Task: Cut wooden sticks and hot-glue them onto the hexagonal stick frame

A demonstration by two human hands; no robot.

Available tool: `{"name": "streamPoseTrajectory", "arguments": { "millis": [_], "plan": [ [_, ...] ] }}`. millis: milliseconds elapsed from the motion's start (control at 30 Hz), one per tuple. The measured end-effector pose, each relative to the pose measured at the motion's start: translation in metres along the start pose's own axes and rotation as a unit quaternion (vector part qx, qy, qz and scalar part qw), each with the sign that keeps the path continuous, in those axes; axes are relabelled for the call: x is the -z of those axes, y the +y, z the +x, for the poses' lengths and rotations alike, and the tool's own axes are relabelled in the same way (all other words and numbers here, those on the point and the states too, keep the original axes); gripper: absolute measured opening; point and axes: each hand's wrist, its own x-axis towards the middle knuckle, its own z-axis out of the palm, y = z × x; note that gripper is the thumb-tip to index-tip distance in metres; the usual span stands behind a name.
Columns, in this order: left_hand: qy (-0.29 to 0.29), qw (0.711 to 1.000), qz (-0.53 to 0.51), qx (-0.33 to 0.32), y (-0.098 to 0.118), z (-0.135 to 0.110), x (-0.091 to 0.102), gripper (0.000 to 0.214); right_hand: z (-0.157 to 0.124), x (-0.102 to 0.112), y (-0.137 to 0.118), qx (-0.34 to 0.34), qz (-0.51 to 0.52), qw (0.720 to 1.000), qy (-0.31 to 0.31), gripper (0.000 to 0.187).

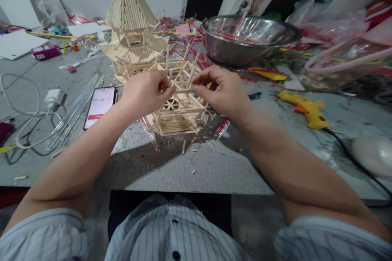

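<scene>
A small building model of thin wooden sticks (180,128), with an open frame and several upright posts, stands in front of me. My left hand (148,91) is at its left side, thumb and forefinger pinched together. On the other side my right hand (220,89) also pinches, close to a slanted upright post. Between the two sets of fingertips runs a thin wooden stick (183,91) at the top of the frame; the fingers partly cover its ends. Behind stands a finished-looking wooden stick tower (131,8) with a pointed roof.
A phone (99,106) showing a timer lies left, near a white charger (53,98) and cable. Right are a yellow glue gun (303,108), its black cord, and a steel bowl (251,49). Stick offcuts (184,147) and plastic scraps litter the grey table (183,179).
</scene>
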Motion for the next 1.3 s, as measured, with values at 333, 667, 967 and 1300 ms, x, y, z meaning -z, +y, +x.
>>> {"name": "streamPoseTrajectory", "arguments": {
  "millis": [333, 667, 967, 1300],
  "plan": [
    [0.006, 1.000, -0.003, -0.006, -0.002, 0.000, -0.002, 0.017, 0.002, -0.004, 0.002, 0.004, -0.012, 1.000, -0.016, 0.020],
    [-0.007, 1.000, 0.009, 0.008, 0.000, 0.000, 0.000, 0.016, 0.003, -0.005, 0.000, 0.000, -0.006, 1.000, -0.024, 0.021],
    [0.006, 1.000, -0.009, -0.009, -0.003, 0.001, -0.002, 0.016, 0.003, -0.005, -0.002, 0.004, -0.012, 1.000, -0.022, 0.016],
    [-0.043, 0.992, -0.109, -0.056, -0.019, 0.006, 0.014, 0.020, 0.002, -0.004, -0.004, -0.009, -0.009, 1.000, -0.025, 0.015]
  ]
}}
